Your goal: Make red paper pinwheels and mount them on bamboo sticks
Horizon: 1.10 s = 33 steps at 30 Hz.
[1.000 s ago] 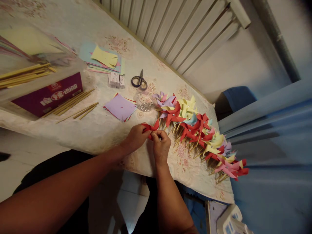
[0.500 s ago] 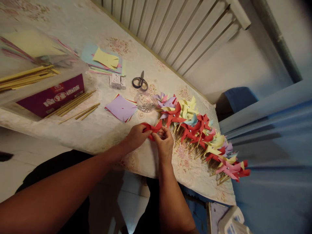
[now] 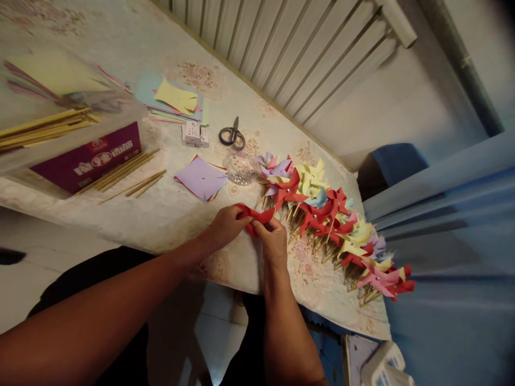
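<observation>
A red paper piece (image 3: 261, 216) with bent, curling edges is between my two hands, above the near edge of the table. My left hand (image 3: 228, 226) pinches its left side. On its right side the fingers of my right hand (image 3: 273, 236) are closed on the paper. Just beyond lie a stack of square papers (image 3: 202, 178), purple on top, and a clear round dish (image 3: 240, 170) with small shiny pieces. Finished pinwheels (image 3: 314, 182) in red, yellow, pink, purple and blue lie in a long row to the right of my hands.
Black scissors (image 3: 232, 136) and small white boxes (image 3: 194, 134) lie farther back, near more coloured paper (image 3: 177, 96). At the left stand a clear bin (image 3: 24, 177) with a purple label and wooden sticks (image 3: 120, 172). A white radiator (image 3: 257, 48) borders the table's back.
The fingers of my right hand have closed in on the red paper, and its right flap now sticks out farther right. My left hand has hardly moved.
</observation>
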Each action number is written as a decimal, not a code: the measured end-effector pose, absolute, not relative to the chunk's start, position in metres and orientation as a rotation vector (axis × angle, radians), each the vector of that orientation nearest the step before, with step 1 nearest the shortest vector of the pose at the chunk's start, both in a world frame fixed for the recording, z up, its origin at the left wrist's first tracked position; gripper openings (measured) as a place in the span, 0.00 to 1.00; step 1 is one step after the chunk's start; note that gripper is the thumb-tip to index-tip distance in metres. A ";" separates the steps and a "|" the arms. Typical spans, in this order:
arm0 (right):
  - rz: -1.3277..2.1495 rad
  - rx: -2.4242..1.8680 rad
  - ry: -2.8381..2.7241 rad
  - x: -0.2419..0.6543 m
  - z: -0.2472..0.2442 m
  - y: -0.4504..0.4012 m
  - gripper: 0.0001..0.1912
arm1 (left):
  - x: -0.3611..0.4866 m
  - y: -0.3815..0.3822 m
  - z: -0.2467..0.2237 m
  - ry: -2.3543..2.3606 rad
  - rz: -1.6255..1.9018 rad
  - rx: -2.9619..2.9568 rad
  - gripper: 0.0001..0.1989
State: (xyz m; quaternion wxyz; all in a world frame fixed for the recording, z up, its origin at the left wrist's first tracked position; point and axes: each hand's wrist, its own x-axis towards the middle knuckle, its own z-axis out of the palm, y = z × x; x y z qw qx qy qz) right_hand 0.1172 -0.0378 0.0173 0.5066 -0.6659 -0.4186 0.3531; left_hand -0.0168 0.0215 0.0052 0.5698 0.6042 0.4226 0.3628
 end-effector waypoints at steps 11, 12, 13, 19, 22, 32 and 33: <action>0.893 -1.583 -1.008 0.119 0.012 -0.038 0.10 | -0.018 0.021 0.006 0.921 0.867 1.339 0.05; 0.899 -1.580 -1.009 0.119 0.012 -0.039 0.10 | -0.019 0.020 0.006 0.917 0.863 1.340 0.05; 0.904 -1.576 -1.007 0.119 0.011 -0.039 0.11 | -0.019 0.020 0.007 0.914 0.858 1.340 0.05; 0.945 -1.535 -0.971 0.120 0.012 -0.038 0.11 | -0.021 0.019 0.010 0.915 0.839 1.358 0.06; 0.959 -1.539 -0.957 0.120 0.013 -0.039 0.11 | -0.022 0.018 0.012 0.922 0.848 1.364 0.06; 0.990 -1.510 -0.967 0.121 0.013 -0.041 0.11 | -0.024 0.017 0.013 0.910 0.836 1.354 0.07; 0.991 -1.514 -0.960 0.121 0.013 -0.041 0.11 | -0.024 0.017 0.013 0.912 0.834 1.351 0.06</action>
